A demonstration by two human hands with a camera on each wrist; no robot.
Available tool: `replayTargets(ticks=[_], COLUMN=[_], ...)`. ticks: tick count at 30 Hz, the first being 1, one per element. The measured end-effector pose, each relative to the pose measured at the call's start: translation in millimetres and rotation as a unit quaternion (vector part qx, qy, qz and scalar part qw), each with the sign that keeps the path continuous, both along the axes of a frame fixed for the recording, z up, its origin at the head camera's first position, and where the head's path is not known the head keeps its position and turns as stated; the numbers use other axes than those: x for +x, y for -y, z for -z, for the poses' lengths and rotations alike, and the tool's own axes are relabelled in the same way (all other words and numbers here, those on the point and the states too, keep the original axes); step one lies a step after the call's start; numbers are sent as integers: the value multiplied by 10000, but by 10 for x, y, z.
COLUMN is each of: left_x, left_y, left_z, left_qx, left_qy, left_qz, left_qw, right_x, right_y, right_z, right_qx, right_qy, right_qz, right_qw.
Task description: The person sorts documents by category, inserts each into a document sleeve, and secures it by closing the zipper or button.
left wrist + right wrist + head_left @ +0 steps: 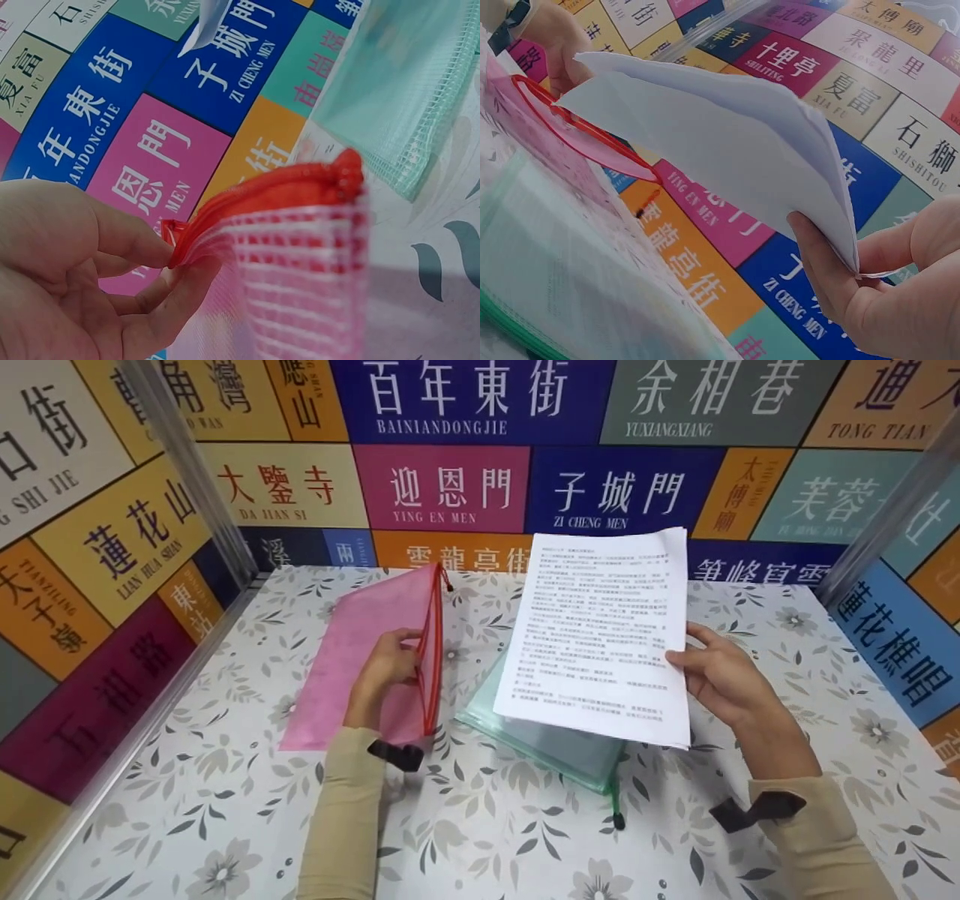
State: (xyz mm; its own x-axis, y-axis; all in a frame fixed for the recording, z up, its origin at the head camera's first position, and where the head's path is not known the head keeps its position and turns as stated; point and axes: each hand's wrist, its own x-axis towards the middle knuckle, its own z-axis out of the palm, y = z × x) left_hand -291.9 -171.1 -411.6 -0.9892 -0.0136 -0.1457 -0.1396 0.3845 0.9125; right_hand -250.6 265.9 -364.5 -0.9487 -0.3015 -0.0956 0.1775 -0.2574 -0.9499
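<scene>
Printed sheets [592, 637] are held up as a loose stack above the middle of the desk [480, 847], toward its far edge, with the text turned to the near edge. Along their right side they are pinched by the right grip [724, 671], between thumb and fingers. The stack is bowed, and its blank back is seen from the right wrist.

Near the middle of the desk, a green pouch [555, 757] is laid down, partly hidden by the sheets in the head view; its green cord [616, 802] is pointed at the near edge.

Nearer the far left corner, a pink pouch [334, 660] is spread, one corner reaching the far edge. Its red zipper [277, 184] is parted, the mouth turned toward the sheets, and that edge is grasped by the left grip [386, 667], thumb and fingers closed on it. A red cord [448, 581] is attached at the zipper's far end.

Beige sleeves [341, 817] are worn on both arms, crossed by black bands [397, 755]. Beyond the far edge, a wall [439, 517] is covered with coloured, lettered panels.
</scene>
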Motion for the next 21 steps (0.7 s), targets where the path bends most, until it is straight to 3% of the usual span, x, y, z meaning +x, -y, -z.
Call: replayTargets(ticks=[11,21], left_x=[17,16], left_y=[-4,-4], left_z=[7,-34], left_qx=[32,37], left_qy=[15,77], left_qz=[-64,28], left_qw=[10000,10000], right_x=[-114,-246], right_y=[338,610], right_z=[87,71], right_qx=[101,-104], right_qy=[311,465], right_qz=[54,21], right_qw=[9995,9989])
